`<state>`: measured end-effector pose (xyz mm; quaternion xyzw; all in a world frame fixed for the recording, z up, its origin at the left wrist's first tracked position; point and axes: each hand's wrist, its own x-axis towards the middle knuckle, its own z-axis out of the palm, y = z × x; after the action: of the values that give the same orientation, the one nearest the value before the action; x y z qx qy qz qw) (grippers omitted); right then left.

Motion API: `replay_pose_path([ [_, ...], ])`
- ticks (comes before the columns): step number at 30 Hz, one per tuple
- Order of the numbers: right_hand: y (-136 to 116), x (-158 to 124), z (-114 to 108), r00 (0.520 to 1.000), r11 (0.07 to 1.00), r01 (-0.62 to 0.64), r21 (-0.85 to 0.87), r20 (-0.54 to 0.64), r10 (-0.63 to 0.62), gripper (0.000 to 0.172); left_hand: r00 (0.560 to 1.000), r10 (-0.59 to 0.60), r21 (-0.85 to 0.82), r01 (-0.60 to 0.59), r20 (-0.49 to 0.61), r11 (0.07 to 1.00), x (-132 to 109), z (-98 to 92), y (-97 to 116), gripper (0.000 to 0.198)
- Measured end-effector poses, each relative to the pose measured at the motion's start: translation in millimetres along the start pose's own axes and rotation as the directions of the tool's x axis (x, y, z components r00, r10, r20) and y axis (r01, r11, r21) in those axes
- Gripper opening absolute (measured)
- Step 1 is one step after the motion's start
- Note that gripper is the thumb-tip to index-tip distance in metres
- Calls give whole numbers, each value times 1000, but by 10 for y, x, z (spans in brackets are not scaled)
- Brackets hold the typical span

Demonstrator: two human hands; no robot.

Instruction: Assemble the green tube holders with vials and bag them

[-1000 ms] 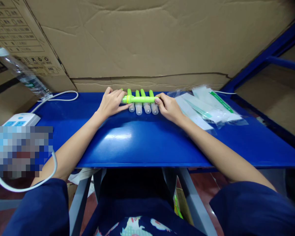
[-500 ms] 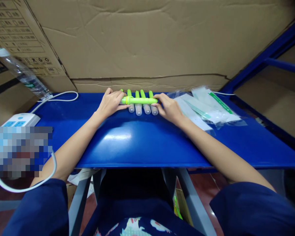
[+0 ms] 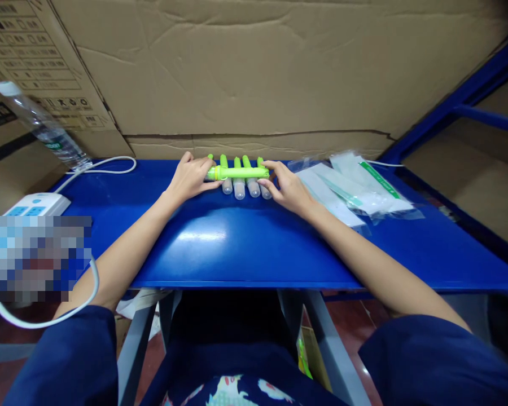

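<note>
A lime-green tube (image 3: 241, 172) with a clear left end lies level across the tops of several similar tubes (image 3: 239, 189). My left hand (image 3: 191, 176) grips its clear end, the thumb below and the fingers above. At the green right end, the thumb and index finger of my right hand (image 3: 288, 187) curl around the tip. The tubes underneath rest side by side on the blue table, green ends away from me and clear rounded ends towards me. My left fingers partly cover the leftmost one.
Clear plastic packets with white and green sheets (image 3: 355, 186) lie to the right. A water bottle (image 3: 46, 129) leans at the back left, near a white power strip (image 3: 38, 204) and its cable. Cardboard (image 3: 254, 73) stands behind the blue table (image 3: 237, 242).
The held tube seems turned: its right end looked smooth and rounded before and now looks notched. My right fingertips have shifted slightly left and parted a little. My left hand has barely moved.
</note>
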<state>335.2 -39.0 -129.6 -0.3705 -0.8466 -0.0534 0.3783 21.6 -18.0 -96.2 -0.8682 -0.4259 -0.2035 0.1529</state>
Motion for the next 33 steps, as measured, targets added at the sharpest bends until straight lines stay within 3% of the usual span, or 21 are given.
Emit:
replay_pose_path([
  [6,-24,2,-37,996,996,80,-50,-25,-81,29,1000,-5,16,5,-16,1000,2,8,15,49],
  [12,-48,9,-95,995,980,94,-176,30,-90,36,997,52,22,-51,-63,998,18,65,-6,58],
  [17,-80,18,-77,1000,999,-13,-32,12,14,43,996,62,15,-61,-68,998,10,76,-20,71],
  [23,-120,31,-59,994,992,-96,79,66,90,48,999,30,-1,-30,-41,1000,-8,15,49,67],
  [28,-106,8,-40,999,999,44,-22,20,-43,49,1000,10,25,-9,-27,1000,-4,-8,62,61],
  [33,-89,-6,-36,993,981,121,-151,31,-118,47,994,88,72,-83,-65,994,-10,-12,61,63],
])
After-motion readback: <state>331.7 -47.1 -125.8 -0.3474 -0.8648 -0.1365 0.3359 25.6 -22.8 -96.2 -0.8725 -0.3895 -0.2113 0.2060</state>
